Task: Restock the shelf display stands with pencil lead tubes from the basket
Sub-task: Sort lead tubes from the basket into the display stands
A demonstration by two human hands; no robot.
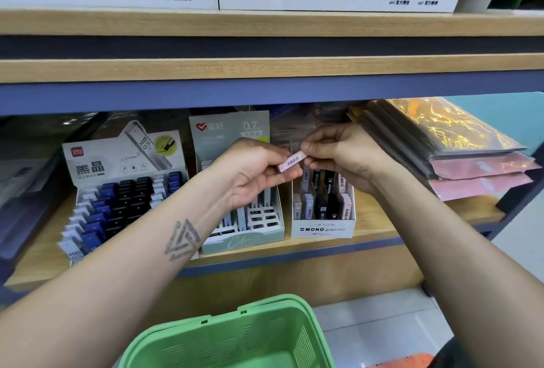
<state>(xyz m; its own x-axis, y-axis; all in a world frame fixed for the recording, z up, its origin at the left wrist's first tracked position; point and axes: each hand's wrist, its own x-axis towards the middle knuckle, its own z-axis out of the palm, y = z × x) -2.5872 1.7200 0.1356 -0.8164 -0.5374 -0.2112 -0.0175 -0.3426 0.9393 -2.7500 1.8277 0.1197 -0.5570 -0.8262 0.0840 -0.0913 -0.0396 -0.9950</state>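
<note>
Green basket (235, 335) sits at six o'clock below us. At twelve, our left grip (253, 173) and right grip (335, 152) both pinch one pink lead tube (292, 162) over the MONO stand (323, 228).

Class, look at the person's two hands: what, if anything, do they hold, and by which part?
A pink pencil lead tube, held by its two ends: the left hand pinches the lower-left end, the right hand the upper-right end.

1. I see one small pink lead tube (293, 161) with a barcode sticker, tilted, its right end higher.
2. The white MONO stand (323, 228) sits on the shelf at 5 o'clock from the tube, with pink, white and black tubes standing in it.
3. The green basket (235, 335) is at 6 o'clock, low down.
</note>
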